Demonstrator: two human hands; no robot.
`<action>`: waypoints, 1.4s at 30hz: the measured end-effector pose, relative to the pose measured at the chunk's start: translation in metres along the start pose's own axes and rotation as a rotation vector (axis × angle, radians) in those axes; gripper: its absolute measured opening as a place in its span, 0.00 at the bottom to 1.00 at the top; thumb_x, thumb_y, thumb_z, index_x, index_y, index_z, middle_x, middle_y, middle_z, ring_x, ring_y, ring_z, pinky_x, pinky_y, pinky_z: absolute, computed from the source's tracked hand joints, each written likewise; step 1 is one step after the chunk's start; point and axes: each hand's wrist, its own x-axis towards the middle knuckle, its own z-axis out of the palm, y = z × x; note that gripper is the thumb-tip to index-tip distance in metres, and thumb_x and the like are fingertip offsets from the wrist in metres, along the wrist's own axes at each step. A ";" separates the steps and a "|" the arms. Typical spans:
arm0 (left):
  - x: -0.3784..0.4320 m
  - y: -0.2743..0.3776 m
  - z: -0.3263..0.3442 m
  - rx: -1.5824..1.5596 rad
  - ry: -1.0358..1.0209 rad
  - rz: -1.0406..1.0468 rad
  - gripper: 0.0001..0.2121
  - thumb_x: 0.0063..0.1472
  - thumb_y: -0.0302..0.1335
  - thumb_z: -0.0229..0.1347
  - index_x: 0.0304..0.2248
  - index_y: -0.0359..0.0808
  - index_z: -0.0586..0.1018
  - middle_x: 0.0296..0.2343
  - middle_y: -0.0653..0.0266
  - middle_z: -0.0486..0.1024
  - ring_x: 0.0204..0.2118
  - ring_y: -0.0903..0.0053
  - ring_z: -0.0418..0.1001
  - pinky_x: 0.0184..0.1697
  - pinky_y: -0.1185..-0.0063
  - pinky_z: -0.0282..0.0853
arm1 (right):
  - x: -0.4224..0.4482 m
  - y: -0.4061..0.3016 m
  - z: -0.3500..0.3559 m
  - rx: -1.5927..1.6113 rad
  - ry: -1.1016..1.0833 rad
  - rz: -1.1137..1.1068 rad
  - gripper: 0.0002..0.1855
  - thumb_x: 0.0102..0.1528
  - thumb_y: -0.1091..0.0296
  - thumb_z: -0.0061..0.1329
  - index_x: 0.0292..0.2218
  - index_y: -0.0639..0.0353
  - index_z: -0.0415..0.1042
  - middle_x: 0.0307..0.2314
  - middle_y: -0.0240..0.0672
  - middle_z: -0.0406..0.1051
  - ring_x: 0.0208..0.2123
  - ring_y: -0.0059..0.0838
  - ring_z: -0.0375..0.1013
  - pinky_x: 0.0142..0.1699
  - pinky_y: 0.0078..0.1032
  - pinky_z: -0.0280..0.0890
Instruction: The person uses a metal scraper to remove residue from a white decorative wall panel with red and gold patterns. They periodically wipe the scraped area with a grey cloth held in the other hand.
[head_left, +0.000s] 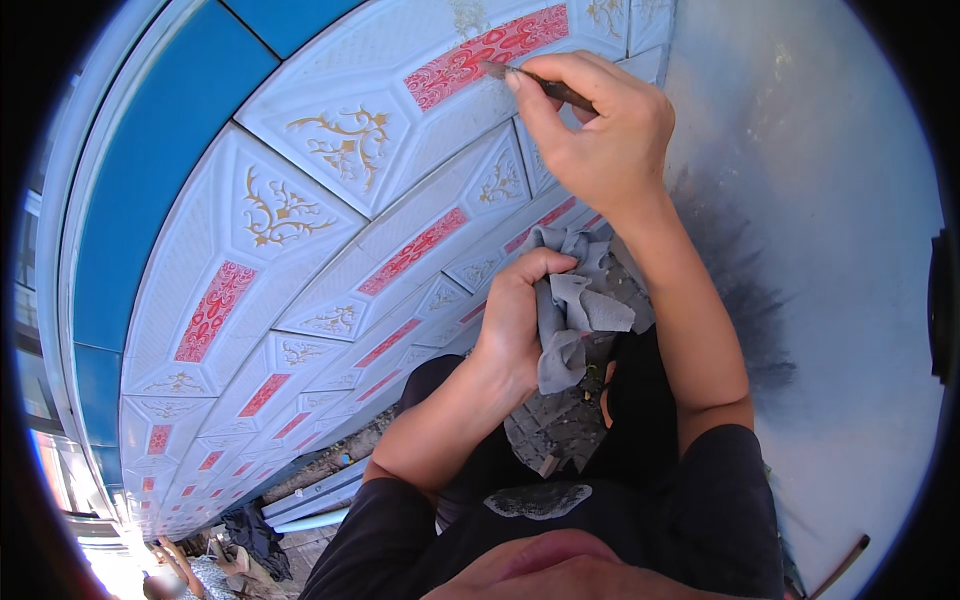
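My right hand (607, 127) grips a small dark hand tool with a narrow pointed metal blade (553, 88), perhaps a scraper. Its tip meets or nearly meets the red patterned band (450, 75) of a white embossed wall tile (300, 97). Lower down, my left hand (514, 315) is closed around a crumpled grey cloth (566, 307) whose folds hang past the fingers. Dried, sandy residue (470, 16) marks the tile above the red band. The palm side of my right hand hides part of the tool's handle.
Blue tiles (172, 135) edge the tiled wall. A smudged pale wall (840, 247) rises close on my right. Beneath me is grey paving (551, 427). Long pale strips (322, 491) and black plastic (259, 536) lie at lower left, near another person's arm (180, 566).
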 end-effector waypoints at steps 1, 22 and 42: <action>0.004 -0.001 -0.001 0.001 -0.008 -0.012 0.13 0.56 0.33 0.51 0.36 0.31 0.75 0.26 0.59 0.78 0.23 0.71 0.78 0.24 0.77 0.75 | 0.002 0.002 0.001 0.006 0.018 -0.014 0.02 0.48 0.68 0.59 0.26 0.53 0.78 0.18 0.25 0.74 0.19 0.22 0.73 0.24 0.19 0.63; 0.018 -0.002 -0.005 0.023 0.052 0.047 0.11 0.55 0.32 0.52 0.32 0.32 0.73 0.25 0.57 0.76 0.25 0.68 0.77 0.25 0.71 0.75 | 0.003 -0.002 0.002 0.008 0.094 -0.058 0.03 0.50 0.73 0.60 0.29 0.59 0.79 0.21 0.26 0.75 0.20 0.15 0.71 0.24 0.13 0.60; 0.007 0.006 -0.009 -0.080 -0.046 0.020 0.12 0.57 0.31 0.50 0.35 0.30 0.73 0.26 0.58 0.76 0.24 0.68 0.76 0.28 0.72 0.75 | -0.005 -0.012 0.004 0.021 0.017 -0.135 0.04 0.49 0.75 0.59 0.30 0.60 0.78 0.19 0.30 0.74 0.20 0.18 0.72 0.24 0.15 0.61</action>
